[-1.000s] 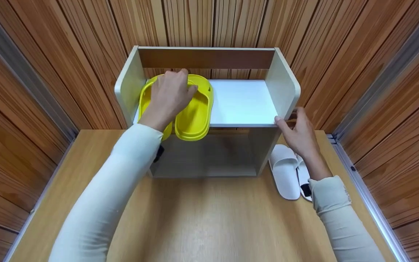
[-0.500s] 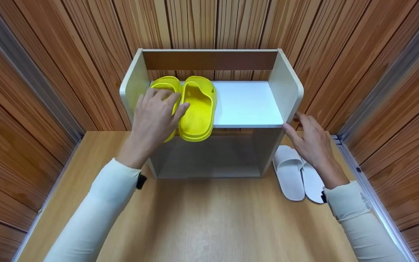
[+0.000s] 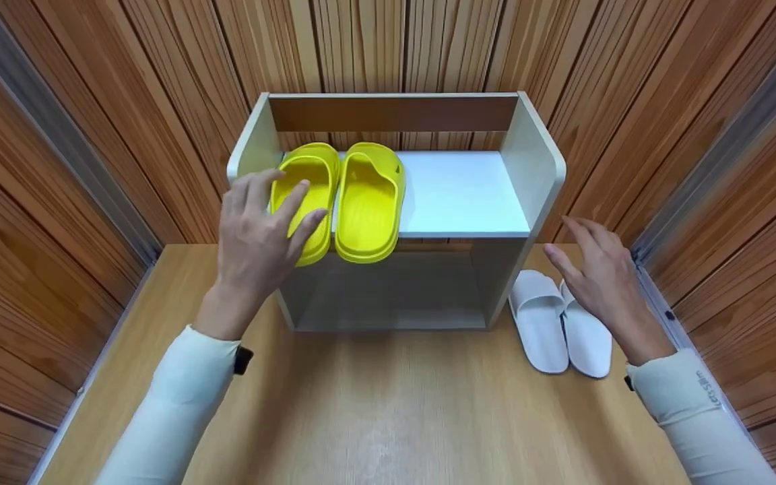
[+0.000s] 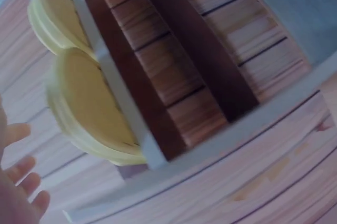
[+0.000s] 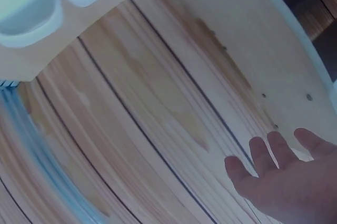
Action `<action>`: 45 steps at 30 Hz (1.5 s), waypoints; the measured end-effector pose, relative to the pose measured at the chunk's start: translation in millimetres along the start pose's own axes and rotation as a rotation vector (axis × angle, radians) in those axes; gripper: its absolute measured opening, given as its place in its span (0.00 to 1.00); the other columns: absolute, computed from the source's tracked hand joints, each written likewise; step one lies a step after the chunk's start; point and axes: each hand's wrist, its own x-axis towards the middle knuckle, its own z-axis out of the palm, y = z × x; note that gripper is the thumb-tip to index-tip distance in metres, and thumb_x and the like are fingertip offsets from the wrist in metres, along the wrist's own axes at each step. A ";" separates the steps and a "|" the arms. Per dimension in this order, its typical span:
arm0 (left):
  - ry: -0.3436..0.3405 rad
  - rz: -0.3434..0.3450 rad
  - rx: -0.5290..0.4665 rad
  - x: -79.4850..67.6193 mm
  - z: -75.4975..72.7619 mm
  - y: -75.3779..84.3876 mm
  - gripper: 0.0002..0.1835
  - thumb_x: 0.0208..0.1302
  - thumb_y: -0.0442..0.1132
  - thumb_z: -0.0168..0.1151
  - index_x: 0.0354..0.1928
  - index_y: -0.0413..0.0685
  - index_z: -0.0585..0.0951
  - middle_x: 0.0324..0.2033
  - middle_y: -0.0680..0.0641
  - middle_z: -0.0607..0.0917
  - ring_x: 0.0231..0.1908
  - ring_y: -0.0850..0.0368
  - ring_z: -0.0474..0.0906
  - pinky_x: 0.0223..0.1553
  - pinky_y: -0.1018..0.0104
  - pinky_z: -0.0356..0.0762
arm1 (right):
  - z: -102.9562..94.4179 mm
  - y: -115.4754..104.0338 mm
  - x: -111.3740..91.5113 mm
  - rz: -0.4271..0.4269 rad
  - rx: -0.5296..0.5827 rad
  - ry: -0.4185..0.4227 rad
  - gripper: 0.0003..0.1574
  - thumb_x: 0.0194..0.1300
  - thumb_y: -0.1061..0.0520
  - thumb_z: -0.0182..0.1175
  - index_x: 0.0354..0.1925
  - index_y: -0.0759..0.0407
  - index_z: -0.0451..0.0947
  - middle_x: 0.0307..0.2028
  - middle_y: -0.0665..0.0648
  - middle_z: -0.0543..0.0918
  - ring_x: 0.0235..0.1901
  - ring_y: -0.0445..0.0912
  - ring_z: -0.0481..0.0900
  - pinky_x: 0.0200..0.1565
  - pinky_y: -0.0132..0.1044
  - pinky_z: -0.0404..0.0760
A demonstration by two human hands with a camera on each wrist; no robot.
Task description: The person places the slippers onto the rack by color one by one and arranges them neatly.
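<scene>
A pair of yellow clogs sits side by side on the left of the rack's upper shelf (image 3: 462, 195), heels over its front edge. My left hand (image 3: 253, 229) hovers in front of the left clog (image 3: 314, 232), fingers spread and holding nothing. Beside it stands the right clog (image 3: 368, 222), in full view. My right hand (image 3: 600, 276) is in the air just right of the rack's side panel (image 3: 543, 162), fingers loosely extended with nothing in them. Below that hand, white slippers (image 3: 541, 330) lie on the floor. In the right wrist view the fingers (image 5: 281, 150) are apart from the panel.
The lower shelf (image 3: 388, 296) of the rack lies in shadow. Wood-plank walls (image 3: 361, 47) enclose the back and both sides, close behind the rack. Metal rails (image 3: 691, 350) run along the floor's side edges. Wooden floor (image 3: 388, 404) extends in front.
My left hand has let go of the yellow clogs and drawn back left and toward me. My right hand has left the rack's side panel and moved right.
</scene>
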 end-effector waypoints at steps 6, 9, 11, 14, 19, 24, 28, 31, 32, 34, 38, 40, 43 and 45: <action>0.157 -0.099 -0.033 -21.6 10.7 -16.3 0.24 0.73 0.54 0.58 0.60 0.45 0.83 0.53 0.32 0.75 0.55 0.34 0.69 0.52 0.39 0.68 | -1.0 19.2 -8.8 0.015 -0.043 -0.017 0.40 0.77 0.40 0.53 0.74 0.64 0.63 0.71 0.74 0.61 0.69 0.74 0.57 0.67 0.75 0.47; 0.191 -0.139 -0.028 -33.5 16.6 -24.3 0.24 0.74 0.54 0.57 0.62 0.48 0.82 0.54 0.33 0.74 0.55 0.35 0.68 0.53 0.40 0.68 | -0.7 30.5 -14.6 0.041 -0.071 -0.024 0.42 0.76 0.39 0.53 0.74 0.64 0.62 0.72 0.75 0.60 0.69 0.75 0.55 0.68 0.74 0.42; 0.195 -0.169 -0.014 -40.1 20.1 -28.9 0.24 0.74 0.54 0.56 0.65 0.51 0.80 0.55 0.33 0.74 0.57 0.35 0.68 0.54 0.40 0.68 | -0.8 39.1 -19.2 0.066 -0.088 -0.024 0.43 0.76 0.38 0.52 0.75 0.64 0.61 0.72 0.75 0.60 0.69 0.76 0.55 0.68 0.75 0.39; 0.199 -0.220 -0.015 -47.4 24.4 -34.3 0.26 0.73 0.54 0.58 0.69 0.53 0.76 0.56 0.34 0.73 0.57 0.35 0.68 0.56 0.41 0.69 | -1.9 52.6 -27.1 0.120 -0.101 -0.023 0.44 0.77 0.37 0.51 0.76 0.63 0.60 0.72 0.76 0.59 0.69 0.77 0.55 0.67 0.76 0.35; 0.186 -0.354 -0.087 -52.7 28.9 -38.2 0.34 0.71 0.53 0.61 0.74 0.48 0.67 0.58 0.34 0.71 0.59 0.38 0.68 0.54 0.44 0.72 | 0.0 73.1 -39.1 0.196 -0.099 -0.031 0.45 0.76 0.36 0.50 0.77 0.62 0.56 0.72 0.78 0.57 0.69 0.78 0.53 0.65 0.78 0.36; 0.070 -0.614 -0.327 -50.0 30.3 -39.2 0.43 0.69 0.54 0.62 0.78 0.48 0.56 0.65 0.36 0.67 0.64 0.43 0.66 0.60 0.47 0.72 | 5.3 88.4 -47.5 0.255 -0.094 -0.063 0.48 0.76 0.34 0.50 0.78 0.60 0.53 0.73 0.79 0.54 0.68 0.80 0.52 0.63 0.81 0.42; -0.082 -0.811 -0.572 -46.4 26.6 -44.0 0.43 0.69 0.56 0.62 0.78 0.49 0.56 0.65 0.40 0.68 0.64 0.45 0.66 0.63 0.47 0.68 | 9.1 98.4 -51.2 0.281 -0.101 -0.073 0.50 0.75 0.33 0.51 0.78 0.63 0.53 0.72 0.79 0.54 0.68 0.80 0.53 0.59 0.82 0.50; -0.161 -0.860 -0.712 -45.9 24.5 -47.8 0.37 0.72 0.56 0.59 0.75 0.46 0.63 0.64 0.40 0.72 0.62 0.45 0.68 0.61 0.47 0.69 | 10.5 104.8 -52.2 0.316 -0.097 -0.086 0.52 0.74 0.33 0.52 0.78 0.65 0.52 0.73 0.79 0.53 0.68 0.79 0.52 0.59 0.81 0.52; -0.174 -0.861 -0.739 -46.0 24.2 -48.9 0.35 0.73 0.56 0.57 0.74 0.45 0.65 0.63 0.39 0.74 0.62 0.45 0.70 0.61 0.47 0.70 | 10.8 107.2 -52.3 0.331 -0.093 -0.092 0.52 0.74 0.33 0.52 0.78 0.65 0.52 0.73 0.79 0.53 0.69 0.79 0.52 0.60 0.81 0.52; -0.193 -0.858 -0.767 -46.8 23.6 -50.3 0.31 0.75 0.54 0.55 0.72 0.43 0.69 0.62 0.39 0.77 0.60 0.46 0.73 0.60 0.49 0.73 | 11.7 111.2 -53.2 0.361 -0.087 -0.097 0.53 0.74 0.33 0.52 0.78 0.66 0.51 0.73 0.80 0.52 0.69 0.79 0.51 0.62 0.79 0.51; -0.230 -0.865 -0.754 -47.7 21.6 -52.0 0.29 0.77 0.52 0.53 0.72 0.44 0.69 0.61 0.39 0.78 0.58 0.47 0.75 0.57 0.50 0.76 | 15.0 119.1 -56.2 0.418 -0.069 -0.114 0.54 0.73 0.32 0.52 0.77 0.67 0.50 0.72 0.81 0.52 0.69 0.79 0.50 0.63 0.78 0.50; -0.254 -0.875 -0.750 -46.6 20.0 -51.9 0.30 0.77 0.52 0.53 0.73 0.45 0.67 0.62 0.38 0.77 0.58 0.47 0.75 0.55 0.50 0.77 | 16.4 122.6 -57.5 0.456 -0.053 -0.130 0.56 0.73 0.31 0.52 0.78 0.67 0.48 0.72 0.81 0.50 0.69 0.79 0.49 0.62 0.78 0.51; -0.288 -0.894 -0.749 -44.0 18.5 -50.9 0.31 0.77 0.53 0.52 0.75 0.47 0.66 0.61 0.39 0.77 0.57 0.46 0.75 0.51 0.51 0.79 | 17.8 128.0 -58.2 0.524 -0.022 -0.158 0.58 0.72 0.29 0.50 0.79 0.66 0.44 0.74 0.81 0.47 0.70 0.78 0.47 0.62 0.79 0.50; -0.305 -0.893 -0.738 -42.8 17.9 -50.0 0.30 0.78 0.52 0.51 0.75 0.47 0.66 0.61 0.38 0.77 0.56 0.46 0.75 0.50 0.52 0.80 | 18.7 130.6 -58.2 0.566 0.004 -0.170 0.60 0.72 0.28 0.49 0.80 0.65 0.41 0.74 0.81 0.44 0.71 0.78 0.44 0.63 0.78 0.50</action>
